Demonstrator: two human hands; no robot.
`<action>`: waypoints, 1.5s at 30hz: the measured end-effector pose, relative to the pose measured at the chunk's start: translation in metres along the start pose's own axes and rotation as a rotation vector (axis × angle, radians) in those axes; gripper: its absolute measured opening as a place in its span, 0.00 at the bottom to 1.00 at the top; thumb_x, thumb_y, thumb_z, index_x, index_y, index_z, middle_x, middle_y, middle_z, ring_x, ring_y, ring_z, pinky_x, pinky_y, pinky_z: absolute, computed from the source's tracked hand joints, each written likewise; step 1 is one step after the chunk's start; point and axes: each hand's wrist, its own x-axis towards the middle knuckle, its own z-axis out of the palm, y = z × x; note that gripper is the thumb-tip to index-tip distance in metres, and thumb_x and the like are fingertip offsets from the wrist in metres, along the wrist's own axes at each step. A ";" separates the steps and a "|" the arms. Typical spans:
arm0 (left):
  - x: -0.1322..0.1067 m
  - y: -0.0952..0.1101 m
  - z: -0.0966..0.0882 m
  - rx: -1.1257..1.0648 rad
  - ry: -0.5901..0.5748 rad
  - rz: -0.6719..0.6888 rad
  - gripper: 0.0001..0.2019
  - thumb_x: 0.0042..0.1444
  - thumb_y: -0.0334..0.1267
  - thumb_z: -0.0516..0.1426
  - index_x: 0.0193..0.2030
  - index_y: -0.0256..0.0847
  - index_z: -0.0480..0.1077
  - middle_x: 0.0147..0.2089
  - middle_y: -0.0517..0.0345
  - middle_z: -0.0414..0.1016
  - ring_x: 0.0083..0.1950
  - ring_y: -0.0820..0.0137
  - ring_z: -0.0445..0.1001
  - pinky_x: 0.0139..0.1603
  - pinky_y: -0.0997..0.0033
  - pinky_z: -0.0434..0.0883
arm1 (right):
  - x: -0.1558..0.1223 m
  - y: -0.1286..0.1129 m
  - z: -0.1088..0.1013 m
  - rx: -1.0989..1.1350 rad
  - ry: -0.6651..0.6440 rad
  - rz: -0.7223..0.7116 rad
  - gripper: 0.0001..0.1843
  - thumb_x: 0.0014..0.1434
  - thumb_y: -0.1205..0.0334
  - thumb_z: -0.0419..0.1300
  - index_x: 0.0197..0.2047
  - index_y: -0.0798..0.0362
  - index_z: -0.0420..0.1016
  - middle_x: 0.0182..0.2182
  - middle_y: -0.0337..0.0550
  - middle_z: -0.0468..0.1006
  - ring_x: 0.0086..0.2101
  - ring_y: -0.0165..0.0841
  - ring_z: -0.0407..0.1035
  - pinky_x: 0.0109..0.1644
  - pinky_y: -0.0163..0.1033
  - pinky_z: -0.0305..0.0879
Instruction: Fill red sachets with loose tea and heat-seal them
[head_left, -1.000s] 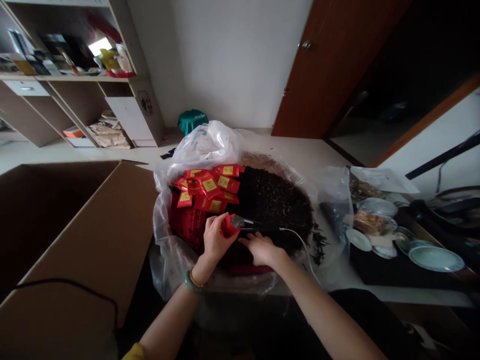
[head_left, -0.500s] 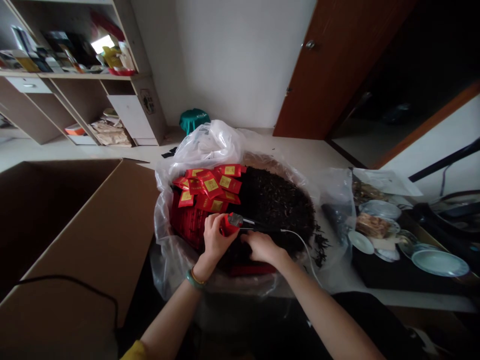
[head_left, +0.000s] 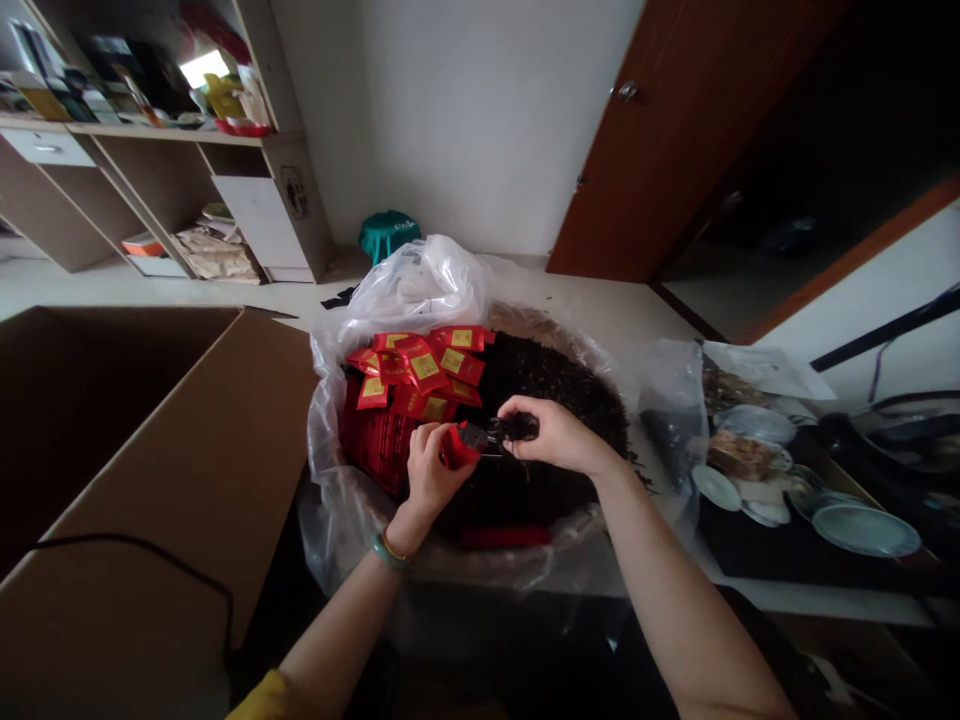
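My left hand (head_left: 433,468) is closed round a small red packet (head_left: 454,447), its mouth, silvery inside, facing right. Close beside that mouth, my right hand (head_left: 559,435) pinches a clump of dark tea leaves (head_left: 517,428). A thin metal-and-black tool lies behind the fingers, mostly hidden, and I cannot tell what it is. Below both hands spreads a heap of loose dark tea (head_left: 566,385) in a basin lined with a clear plastic bag (head_left: 330,500). Filled red packets with yellow labels (head_left: 424,370) lie piled at its far left, above a stack of flat red packets (head_left: 371,440).
An open cardboard box (head_left: 247,410) stands at the left. Right of the basin, a dark tray (head_left: 757,540) bears bowls, a lidded jar and bags. Shelves (head_left: 262,200) and a brown door (head_left: 600,200) are behind, with a green bin (head_left: 388,235) by the wall.
My right hand has risen out of the tea heap with a clump of leaves and come up beside the packet's mouth. My left hand still holds the packet in place.
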 end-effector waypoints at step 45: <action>-0.002 -0.004 0.003 -0.040 0.062 -0.056 0.25 0.40 0.36 0.66 0.47 0.43 0.65 0.45 0.52 0.65 0.45 0.63 0.69 0.43 0.63 0.73 | 0.014 -0.016 0.052 0.033 0.210 -0.181 0.18 0.55 0.75 0.52 0.45 0.51 0.73 0.41 0.44 0.73 0.42 0.31 0.70 0.45 0.37 0.71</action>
